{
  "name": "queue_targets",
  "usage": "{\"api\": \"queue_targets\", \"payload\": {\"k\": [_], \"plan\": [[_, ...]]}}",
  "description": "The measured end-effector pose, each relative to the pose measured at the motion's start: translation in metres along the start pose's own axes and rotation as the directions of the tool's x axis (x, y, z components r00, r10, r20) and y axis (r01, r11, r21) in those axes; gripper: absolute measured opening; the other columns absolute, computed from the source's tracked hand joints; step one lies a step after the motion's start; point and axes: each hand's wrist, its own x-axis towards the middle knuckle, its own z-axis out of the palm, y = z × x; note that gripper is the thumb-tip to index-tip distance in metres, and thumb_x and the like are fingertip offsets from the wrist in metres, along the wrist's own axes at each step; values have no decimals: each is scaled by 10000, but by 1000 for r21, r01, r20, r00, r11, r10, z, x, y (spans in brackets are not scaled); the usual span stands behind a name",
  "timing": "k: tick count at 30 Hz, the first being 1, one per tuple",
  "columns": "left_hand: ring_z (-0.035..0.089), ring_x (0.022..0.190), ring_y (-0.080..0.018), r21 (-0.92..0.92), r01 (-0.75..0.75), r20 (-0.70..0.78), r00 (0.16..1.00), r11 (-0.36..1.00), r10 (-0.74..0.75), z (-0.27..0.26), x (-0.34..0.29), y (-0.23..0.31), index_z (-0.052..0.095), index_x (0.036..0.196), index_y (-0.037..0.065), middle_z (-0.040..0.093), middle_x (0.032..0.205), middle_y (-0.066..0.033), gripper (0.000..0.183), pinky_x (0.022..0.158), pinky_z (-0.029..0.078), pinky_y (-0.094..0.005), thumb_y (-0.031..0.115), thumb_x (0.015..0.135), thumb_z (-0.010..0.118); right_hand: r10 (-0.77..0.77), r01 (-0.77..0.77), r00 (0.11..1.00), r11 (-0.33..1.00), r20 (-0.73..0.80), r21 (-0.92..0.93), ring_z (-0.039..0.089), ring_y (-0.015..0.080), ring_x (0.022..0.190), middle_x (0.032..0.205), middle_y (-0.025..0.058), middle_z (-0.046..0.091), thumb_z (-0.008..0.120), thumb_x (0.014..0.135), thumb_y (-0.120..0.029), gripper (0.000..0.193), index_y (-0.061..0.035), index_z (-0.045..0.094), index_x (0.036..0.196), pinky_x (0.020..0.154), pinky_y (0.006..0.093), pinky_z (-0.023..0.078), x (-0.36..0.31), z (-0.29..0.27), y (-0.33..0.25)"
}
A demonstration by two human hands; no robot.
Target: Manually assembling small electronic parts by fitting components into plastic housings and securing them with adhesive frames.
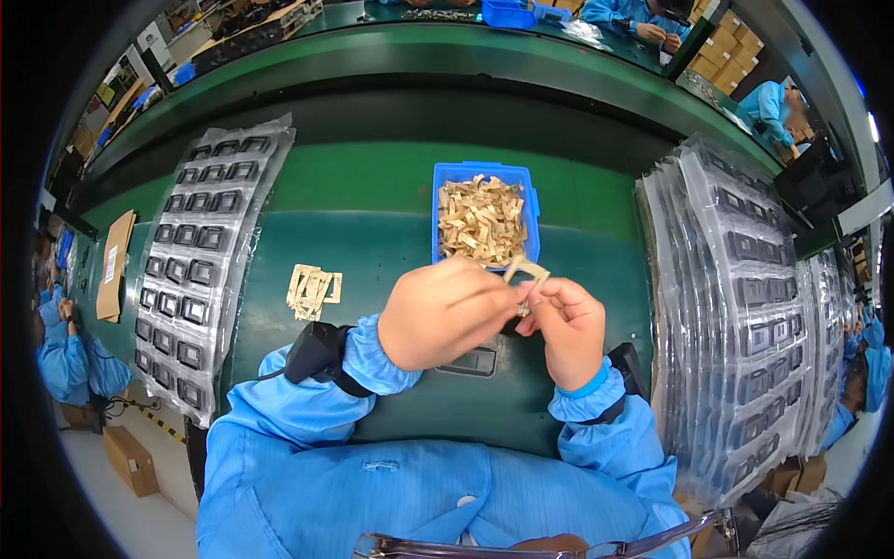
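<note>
Bin (pixel 456 171), blue, full of tan bits (pixel 480 216), on green table (pixel 363 238); beside it I see L hand (pixel 454 306) & R hand (pixel 572 326) pinching 1 tan piece (pixel 533 268) btwn them.

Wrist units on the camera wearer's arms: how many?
2: black left wrist unit, strapped over the left blue sleeve; black right wrist unit, over the right blue sleeve, partly hidden.

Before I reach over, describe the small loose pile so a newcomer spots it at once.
On the green table, find the blue bin. The loose pile of flat tan pieces lies to its left, before the clear sheet of black frames. Unlike the bin's heap, it rests directly on the table.
</note>
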Motion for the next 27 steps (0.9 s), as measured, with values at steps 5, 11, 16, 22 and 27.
{"api": "queue_targets", "payload": {"k": [5,11,16,22,27], "plan": [[688,804,-237,101,33,46,998,994,-37,0,-2,4,711,1042,50,723,966,-55,322,671,575,-315,40,731,796,-116,121,993,965,33,-233,658,61,724,882,52,708,638,917,61,154,36,687,1061,593,215,524,-7,9,4],[687,840,-225,183,82,102,990,980,-102,2,-7,12,700,1006,43,718,983,-61,297,680,580,-320,49,725,792,-313,328,943,814,115,-479,666,83,697,828,76,700,669,868,61,169,41,698,1034,596,233,537,-10,16,-5],[661,852,-252,167,110,173,975,980,-139,3,-5,4,649,933,33,673,914,-75,188,680,556,-366,47,775,751,-354,364,928,785,119,-502,673,95,694,835,86,708,678,864,54,185,37,706,1047,605,229,549,-6,14,-1],[639,807,-280,-75,386,113,920,920,-376,7,-2,-11,602,933,19,639,867,-120,122,691,514,-376,31,844,684,-76,90,996,935,55,-342,677,99,735,869,77,706,603,942,50,181,67,688,1101,644,229,560,-5,8,3],[592,638,-176,-64,602,29,798,796,-602,-3,6,-19,648,950,-1,636,875,-112,57,574,475,-294,39,911,659,119,-117,993,991,22,-64,695,134,783,925,103,716,612,971,-11,202,55,670,1152,696,251,569,1,2,-5]]}}
